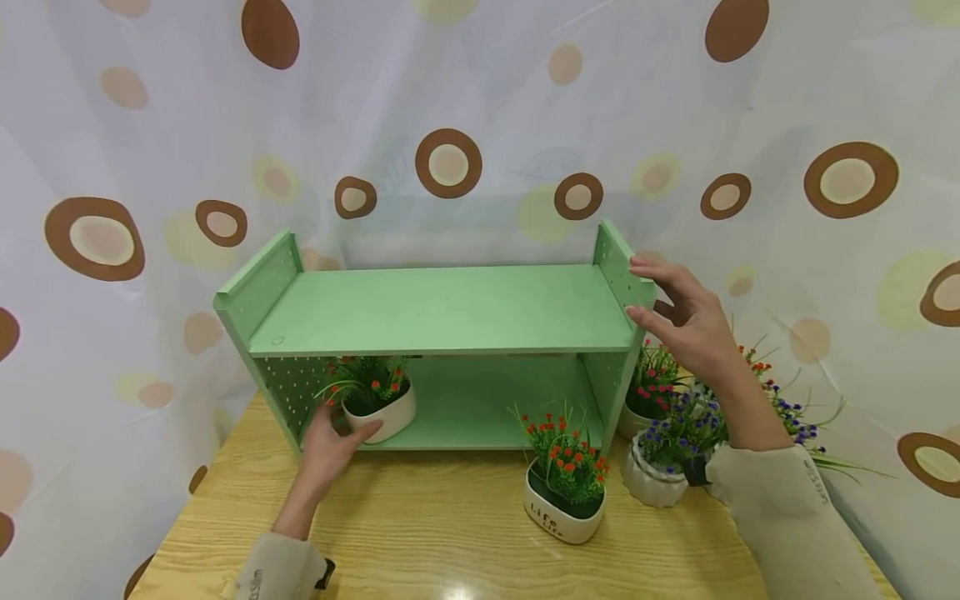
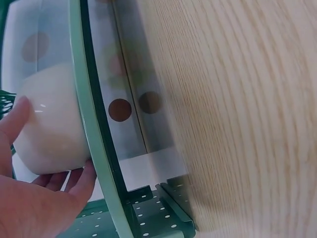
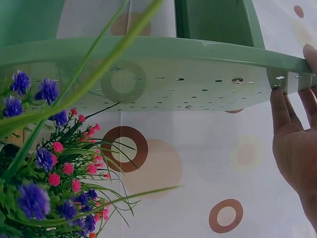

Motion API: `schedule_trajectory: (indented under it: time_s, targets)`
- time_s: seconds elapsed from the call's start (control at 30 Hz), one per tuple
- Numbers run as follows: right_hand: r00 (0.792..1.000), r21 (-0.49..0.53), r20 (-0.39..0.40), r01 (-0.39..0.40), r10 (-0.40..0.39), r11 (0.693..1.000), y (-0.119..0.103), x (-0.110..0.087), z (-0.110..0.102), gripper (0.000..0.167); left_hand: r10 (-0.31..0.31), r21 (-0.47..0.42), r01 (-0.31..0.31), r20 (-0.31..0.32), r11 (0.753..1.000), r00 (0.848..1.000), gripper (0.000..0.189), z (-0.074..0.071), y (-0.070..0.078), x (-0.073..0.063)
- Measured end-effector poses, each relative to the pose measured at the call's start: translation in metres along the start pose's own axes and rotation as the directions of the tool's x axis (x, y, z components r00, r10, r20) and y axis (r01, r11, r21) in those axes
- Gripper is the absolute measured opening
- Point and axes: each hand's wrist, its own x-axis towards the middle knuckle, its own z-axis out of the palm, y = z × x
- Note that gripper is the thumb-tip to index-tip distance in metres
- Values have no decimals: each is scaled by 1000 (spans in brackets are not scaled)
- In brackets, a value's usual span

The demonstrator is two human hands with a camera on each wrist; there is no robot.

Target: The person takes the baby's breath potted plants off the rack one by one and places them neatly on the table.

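A two-tier green shelf (image 1: 450, 308) stands on the wooden table. At the left end of its lower tier is a white flowerpot (image 1: 390, 414) with red flowers. My left hand (image 1: 330, 446) grips that flowerpot, thumb on the front and fingers round the far side. In the left wrist view, fingertips curl under the flowerpot (image 2: 52, 124) close to the shelf's edge (image 2: 89, 114). Up at the right side panel (image 1: 618, 258), my right hand (image 1: 693, 325) holds the top front corner. The right wrist view has the fingers (image 3: 281, 109) against the panel's outer face.
An oval white pot (image 1: 562, 521) with red flowers and "Life" lettering stands in front of the shelf, right of centre. Several more potted flowers, including a ribbed white pot (image 1: 652, 479) with purple blooms, crowd the right side below my right forearm. A spotted curtain (image 1: 480, 100) hangs behind.
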Motion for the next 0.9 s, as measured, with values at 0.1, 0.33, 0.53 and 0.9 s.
schedule_trajectory:
  time_s: [0.1,0.33,0.53,0.9]
  targets:
    - [1000,20,0,7,-7,1000,1,-1,0,49,14,12,-14,-1,1000,1000,88,1,0,1]
    - [1000,22,6,26,-26,999,3,-1,0,50,47,36,-47,-11,998,999,85,0,0,0]
    - [1000,22,-2,29,-29,999,3,-1,1,50,44,75,-44,1,996,999,86,1,4,-5]
    - [1000,17,-6,16,-15,1000,3,0,1,49,91,-64,-85,98,994,991,75,20,23,-31]
